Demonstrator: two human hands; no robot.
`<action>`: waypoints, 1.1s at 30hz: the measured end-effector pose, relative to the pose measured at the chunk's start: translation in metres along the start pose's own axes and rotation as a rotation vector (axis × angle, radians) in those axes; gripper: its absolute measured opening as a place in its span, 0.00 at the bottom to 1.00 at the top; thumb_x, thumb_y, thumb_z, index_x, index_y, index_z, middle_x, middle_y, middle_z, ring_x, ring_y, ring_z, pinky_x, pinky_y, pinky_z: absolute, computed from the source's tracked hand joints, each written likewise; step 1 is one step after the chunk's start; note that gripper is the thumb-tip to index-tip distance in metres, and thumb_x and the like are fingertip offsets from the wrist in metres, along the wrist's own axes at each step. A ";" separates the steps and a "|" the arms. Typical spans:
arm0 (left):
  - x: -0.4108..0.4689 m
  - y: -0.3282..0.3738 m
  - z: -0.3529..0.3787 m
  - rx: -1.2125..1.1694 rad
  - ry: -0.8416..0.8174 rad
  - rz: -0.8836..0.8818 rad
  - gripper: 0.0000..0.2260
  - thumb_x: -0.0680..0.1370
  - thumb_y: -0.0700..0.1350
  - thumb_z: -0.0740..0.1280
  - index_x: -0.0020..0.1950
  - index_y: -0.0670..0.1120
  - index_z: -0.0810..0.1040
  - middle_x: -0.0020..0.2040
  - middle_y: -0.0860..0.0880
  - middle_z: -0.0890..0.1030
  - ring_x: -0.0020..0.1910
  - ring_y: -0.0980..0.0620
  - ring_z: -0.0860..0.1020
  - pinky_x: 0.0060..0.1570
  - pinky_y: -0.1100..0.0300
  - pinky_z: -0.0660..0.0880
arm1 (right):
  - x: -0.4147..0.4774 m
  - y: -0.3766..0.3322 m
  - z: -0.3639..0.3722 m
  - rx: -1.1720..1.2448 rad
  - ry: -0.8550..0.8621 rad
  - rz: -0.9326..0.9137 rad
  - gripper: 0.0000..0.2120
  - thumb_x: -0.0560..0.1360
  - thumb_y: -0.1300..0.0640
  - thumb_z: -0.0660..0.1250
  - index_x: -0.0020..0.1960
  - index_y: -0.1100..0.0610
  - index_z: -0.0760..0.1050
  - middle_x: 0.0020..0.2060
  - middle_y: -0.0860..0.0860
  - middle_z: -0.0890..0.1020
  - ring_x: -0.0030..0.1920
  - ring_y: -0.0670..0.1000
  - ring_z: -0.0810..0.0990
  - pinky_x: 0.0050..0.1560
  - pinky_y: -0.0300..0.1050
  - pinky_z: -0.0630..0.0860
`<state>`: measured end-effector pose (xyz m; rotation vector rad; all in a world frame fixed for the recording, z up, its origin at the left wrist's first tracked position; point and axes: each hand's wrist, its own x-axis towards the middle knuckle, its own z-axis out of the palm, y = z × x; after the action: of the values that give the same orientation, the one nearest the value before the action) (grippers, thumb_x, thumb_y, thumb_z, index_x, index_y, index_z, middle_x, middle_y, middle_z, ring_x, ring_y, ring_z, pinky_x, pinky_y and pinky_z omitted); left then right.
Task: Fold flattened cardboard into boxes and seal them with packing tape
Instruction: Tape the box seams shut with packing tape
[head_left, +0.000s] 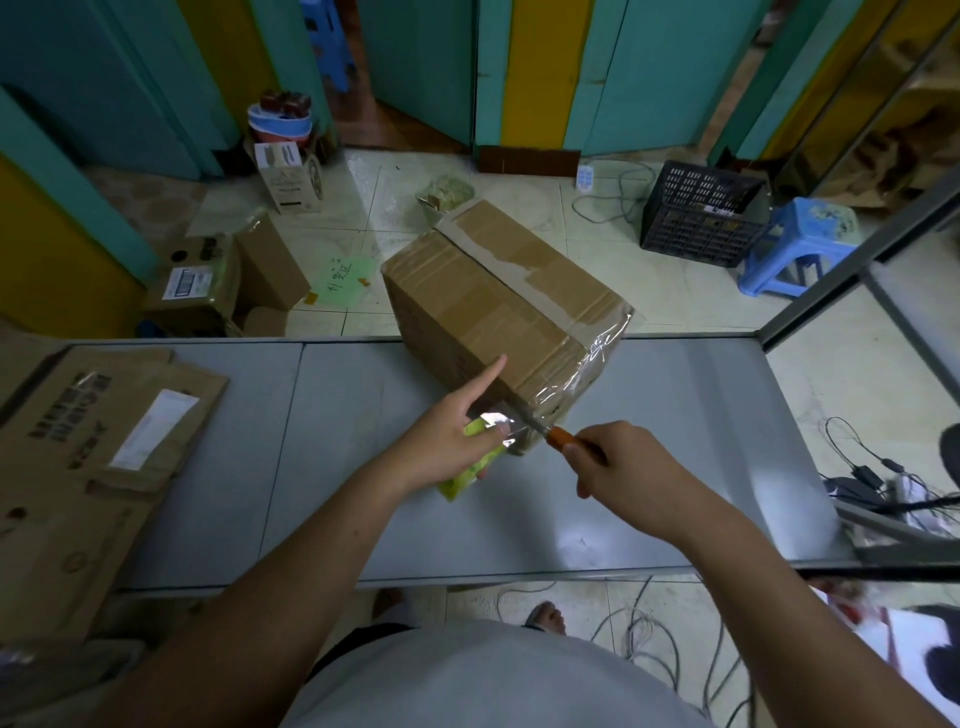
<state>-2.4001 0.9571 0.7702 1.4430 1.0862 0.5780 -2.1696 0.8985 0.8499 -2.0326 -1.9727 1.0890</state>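
Cardboard box (498, 291) stands tipped on the table (363, 493), midway along the far edge, with its lowest near corner pointing down toward us and the far part hanging out past that edge; a taped seam crosses its upper face from far-left to near-right, and we take that as its long axis, though the faces look close to square and we cannot be sure; clear film already wraps the near-right end. Our left hand (447, 447) sits just left of that near corner, gripping the green tape roll (465, 478) with the lower fingers while the index finger points straight up along the box's edge; a shiny strand of tape (496, 420) runs from the roll to the corner. Our right hand (618, 462) is just right of the corner, closed round the orange handle of a knife (561, 439); the knife's long axis lies near-right to far-left, with the blade meeting the strand at the corner. We judge that the coming cut depends on this crossing: the blade lies across the strand, between the roll and the box. Flattened cardboard (104, 415) lies at the table's left end.
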 end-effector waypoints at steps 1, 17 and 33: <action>0.000 0.000 0.000 -0.011 -0.006 -0.009 0.36 0.81 0.51 0.71 0.77 0.80 0.56 0.81 0.55 0.68 0.49 0.51 0.87 0.47 0.60 0.84 | -0.002 0.002 -0.001 -0.005 -0.001 -0.001 0.20 0.86 0.50 0.61 0.39 0.58 0.78 0.35 0.51 0.86 0.27 0.44 0.77 0.33 0.41 0.75; -0.005 0.004 -0.004 0.072 -0.023 0.010 0.38 0.83 0.45 0.71 0.79 0.78 0.56 0.73 0.24 0.69 0.33 0.51 0.85 0.42 0.56 0.84 | 0.013 0.105 0.075 -0.294 0.091 -0.043 0.08 0.82 0.49 0.67 0.57 0.49 0.81 0.43 0.46 0.79 0.42 0.48 0.79 0.42 0.43 0.78; -0.033 -0.027 -0.024 0.488 0.053 0.020 0.39 0.77 0.56 0.62 0.80 0.78 0.43 0.35 0.53 0.82 0.32 0.56 0.83 0.31 0.51 0.77 | 0.050 0.108 0.047 0.094 0.748 -0.218 0.10 0.81 0.59 0.69 0.61 0.54 0.80 0.57 0.50 0.78 0.61 0.54 0.76 0.62 0.53 0.74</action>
<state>-2.4425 0.9375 0.7567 1.8667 1.3160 0.3785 -2.1103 0.9089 0.7368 -1.7502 -1.6411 0.2874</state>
